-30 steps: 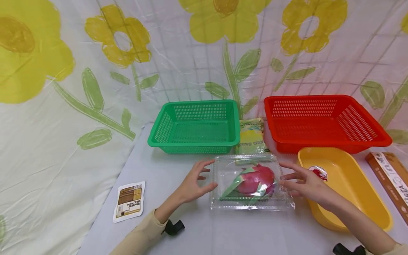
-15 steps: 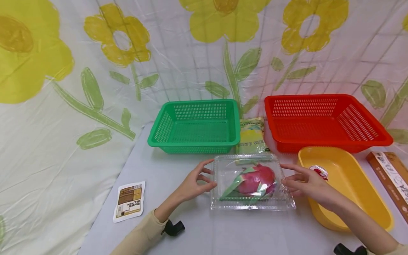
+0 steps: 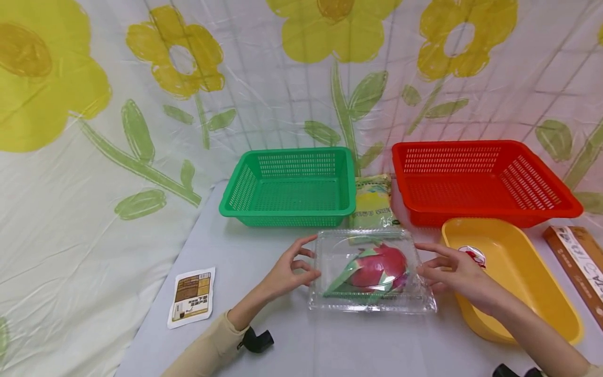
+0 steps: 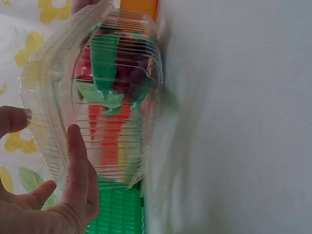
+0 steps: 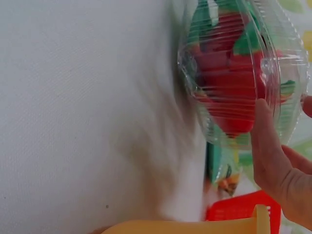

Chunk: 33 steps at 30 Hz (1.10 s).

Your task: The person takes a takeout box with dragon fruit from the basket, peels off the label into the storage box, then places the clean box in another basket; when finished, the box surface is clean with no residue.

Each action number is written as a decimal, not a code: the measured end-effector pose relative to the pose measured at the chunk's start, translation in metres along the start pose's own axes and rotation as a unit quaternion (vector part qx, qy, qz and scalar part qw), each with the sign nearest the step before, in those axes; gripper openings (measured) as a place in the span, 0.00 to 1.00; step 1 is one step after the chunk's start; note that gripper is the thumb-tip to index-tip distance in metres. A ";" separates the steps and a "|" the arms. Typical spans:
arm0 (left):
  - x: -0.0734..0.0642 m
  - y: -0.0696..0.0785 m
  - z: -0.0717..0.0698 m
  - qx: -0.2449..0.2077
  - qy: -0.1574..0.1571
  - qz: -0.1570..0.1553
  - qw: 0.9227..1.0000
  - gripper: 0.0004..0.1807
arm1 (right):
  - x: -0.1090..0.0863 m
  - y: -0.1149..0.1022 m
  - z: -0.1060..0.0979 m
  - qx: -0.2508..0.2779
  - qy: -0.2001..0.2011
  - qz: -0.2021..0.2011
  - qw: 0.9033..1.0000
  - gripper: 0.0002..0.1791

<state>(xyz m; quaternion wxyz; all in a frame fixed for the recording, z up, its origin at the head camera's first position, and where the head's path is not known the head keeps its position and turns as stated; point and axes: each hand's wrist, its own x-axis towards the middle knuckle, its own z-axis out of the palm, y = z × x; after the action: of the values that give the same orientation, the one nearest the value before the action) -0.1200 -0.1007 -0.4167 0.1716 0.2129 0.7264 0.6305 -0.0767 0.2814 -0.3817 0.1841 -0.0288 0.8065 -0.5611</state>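
A clear plastic clamshell box [image 3: 336, 246] with its lid down stands in the middle of the table, close over the cloth. Inside it lies a red dragon fruit [image 3: 377, 267] with green leaf tips. The left hand [image 3: 287, 269] holds the box's left end, thumb nearer the front and index finger toward the back corner. At the opposite end, the right hand [image 3: 454, 269] holds the box the same way. Both wrist views show fingertips right at the ribbed rim, such as the left thumb [image 4: 77, 146] and the right thumb [image 5: 265, 131].
Behind the box stand a green basket [image 3: 287, 213] and a red basket [image 3: 490, 213], with a yellow-green packet [image 3: 372, 204] between them. A yellow basin [image 3: 513, 283] is beside the right forearm. A brown-white carton [image 3: 577, 262] lies far right, a flat white-brown packet [image 3: 192, 297] at left.
The front edge of the box has shifted very slightly toward the person. Both hands stay at its ends, almost still.
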 end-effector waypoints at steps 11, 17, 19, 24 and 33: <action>0.004 0.031 -0.006 -0.014 0.007 0.015 1.000 0.42 | -0.006 -0.015 -0.010 0.008 0.020 -0.019 1.000 0.35; 0.013 0.053 -0.010 -0.022 -0.003 0.031 0.999 0.41 | -0.011 -0.028 -0.027 0.003 0.032 -0.051 0.998 0.31; 0.018 0.061 -0.011 -0.031 -0.009 0.037 0.999 0.41 | -0.012 -0.032 -0.035 0.009 0.030 -0.060 0.998 0.29; 0.033 0.079 -0.012 -0.045 -0.020 0.040 0.998 0.40 | -0.010 -0.038 -0.058 0.085 -0.012 -0.108 0.990 0.26; 0.070 0.100 -0.014 -0.038 -0.023 0.055 0.997 0.38 | -0.002 -0.050 -0.089 0.157 -0.034 -0.150 0.976 0.27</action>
<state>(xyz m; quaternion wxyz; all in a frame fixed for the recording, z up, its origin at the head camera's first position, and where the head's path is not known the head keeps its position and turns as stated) -0.1775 -0.0649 -0.3148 0.1619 0.2603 0.6846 0.6613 -0.1121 0.3436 -0.3087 0.1278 -0.1391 0.6881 -0.7006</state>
